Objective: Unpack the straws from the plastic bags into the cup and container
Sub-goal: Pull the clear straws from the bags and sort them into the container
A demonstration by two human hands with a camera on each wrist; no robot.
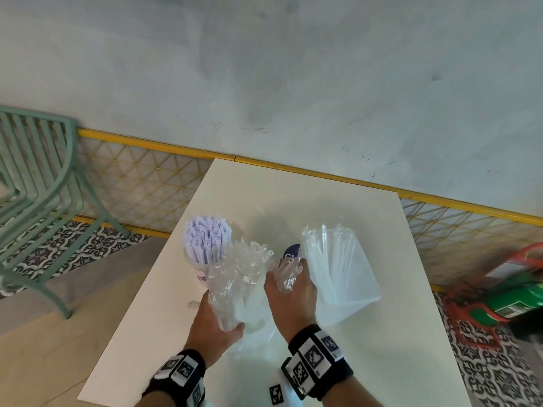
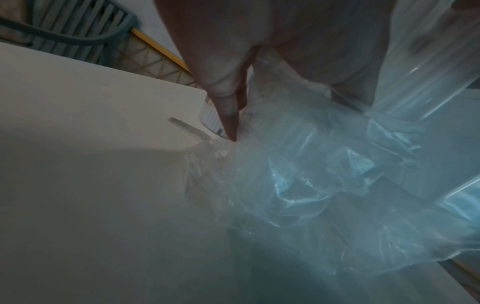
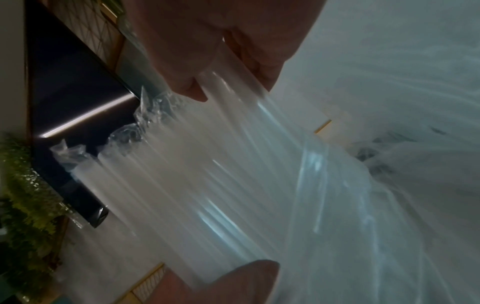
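Biggest thing here is the white table (image 1: 382,333), with everything crowded toward the middle. On its right side sits the clear container (image 1: 346,277), tipped so its mouth faces up and away, already holding a layer of clear straws. Left of centre is the cup (image 1: 202,271), packed full of white paper-wrapped straws standing upright. So that half looks done, I'd say.

Between the two is the crinkly plastic bag (image 1: 238,277), mostly slack. The left hand (image 1: 214,321) grips its lower part, fingers curled round the film. The right hand (image 1: 289,292) is closed round a bunch of clear straws (image 3: 207,164), thumb on one side and fingers on the other, right beside the container's rim. Bits of film seem to cling to the bunch near the fingers.

Tip for this step: keep the left hand anchoring the bag low so it doesn't ride along, and aim the bunch down the container's length, parallel to the straws already in there. Let go only once the far ends are well inside, otherwise they fan out and roll across the table. Check for stuck film first.

Smallest bit: a little scrap (image 1: 192,304) lying on the table just left of the left hand.
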